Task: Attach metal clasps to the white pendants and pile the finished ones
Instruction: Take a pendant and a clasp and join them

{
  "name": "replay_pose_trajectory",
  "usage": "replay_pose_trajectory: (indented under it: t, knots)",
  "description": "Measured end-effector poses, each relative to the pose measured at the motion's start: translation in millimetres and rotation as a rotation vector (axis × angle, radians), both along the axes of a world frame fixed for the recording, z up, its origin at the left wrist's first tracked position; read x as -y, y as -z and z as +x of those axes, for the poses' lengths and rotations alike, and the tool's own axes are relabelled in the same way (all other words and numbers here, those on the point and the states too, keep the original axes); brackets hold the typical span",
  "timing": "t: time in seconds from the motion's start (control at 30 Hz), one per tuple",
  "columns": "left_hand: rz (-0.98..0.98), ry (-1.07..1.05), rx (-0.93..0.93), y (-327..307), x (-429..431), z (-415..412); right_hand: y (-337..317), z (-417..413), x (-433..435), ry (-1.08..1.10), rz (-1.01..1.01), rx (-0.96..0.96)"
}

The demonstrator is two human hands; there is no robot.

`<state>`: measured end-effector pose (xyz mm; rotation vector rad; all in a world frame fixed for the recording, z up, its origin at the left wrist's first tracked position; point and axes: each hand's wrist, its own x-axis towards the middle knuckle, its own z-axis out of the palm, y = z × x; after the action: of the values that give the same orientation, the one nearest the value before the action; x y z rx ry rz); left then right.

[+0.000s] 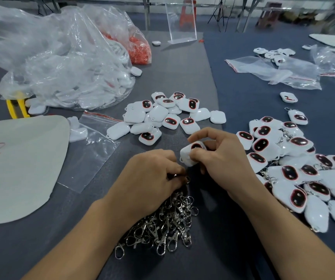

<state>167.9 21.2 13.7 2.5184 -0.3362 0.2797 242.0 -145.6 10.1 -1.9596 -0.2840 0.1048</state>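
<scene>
My right hand (221, 156) grips a white pendant (187, 155) with a dark oval face, just above the table centre. My left hand (152, 178) lies on top of the heap of metal clasps (162, 223) and pinches one clasp (184, 178) at its fingertips, close under the held pendant. A loose group of white pendants without clasps (162, 116) lies beyond my hands. At the right spreads the pile of pendants with clasps attached (296, 170).
A big clear bag of white parts (61, 73) and a bag of orange pieces (140, 49) stand at the back left. Yellow-handled cutters (15, 107), a grey sheet (21, 158), and flat zip bags (94, 146) lie left. More bags (279, 69) lie back right.
</scene>
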Motion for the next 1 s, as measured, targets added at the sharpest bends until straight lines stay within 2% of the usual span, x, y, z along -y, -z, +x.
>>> replay_pose_trajectory:
  t: [0.23,0.37,0.5,0.63,0.73,0.83,1.0]
  knots:
    - [-0.083,-0.135,-0.049,4.0,1.5,3.4,-5.5,-3.4,-2.3,0.028,-0.018,0.02]
    - [-0.117,-0.138,-0.104,5.7,0.4,4.5,-3.6,-3.9,-4.2,0.053,-0.018,0.021]
    - [-0.128,-0.105,-0.139,3.3,0.7,4.1,-1.1,-0.6,-3.0,0.202,0.035,0.073]
    - [-0.1,-0.131,-0.077,1.6,3.6,2.0,-2.3,1.2,-1.7,0.206,0.122,0.054]
    - [-0.111,-0.269,0.028,3.3,6.6,-2.9,-0.8,-0.4,-3.1,0.171,0.076,-0.018]
    - [-0.267,-0.415,0.064,0.1,4.3,-2.5,-2.6,-2.4,-3.2,0.094,0.085,-0.048]
    - [-0.543,-0.403,-0.021,1.4,0.0,3.0,-5.9,-11.2,-5.8,-0.131,0.035,-0.029]
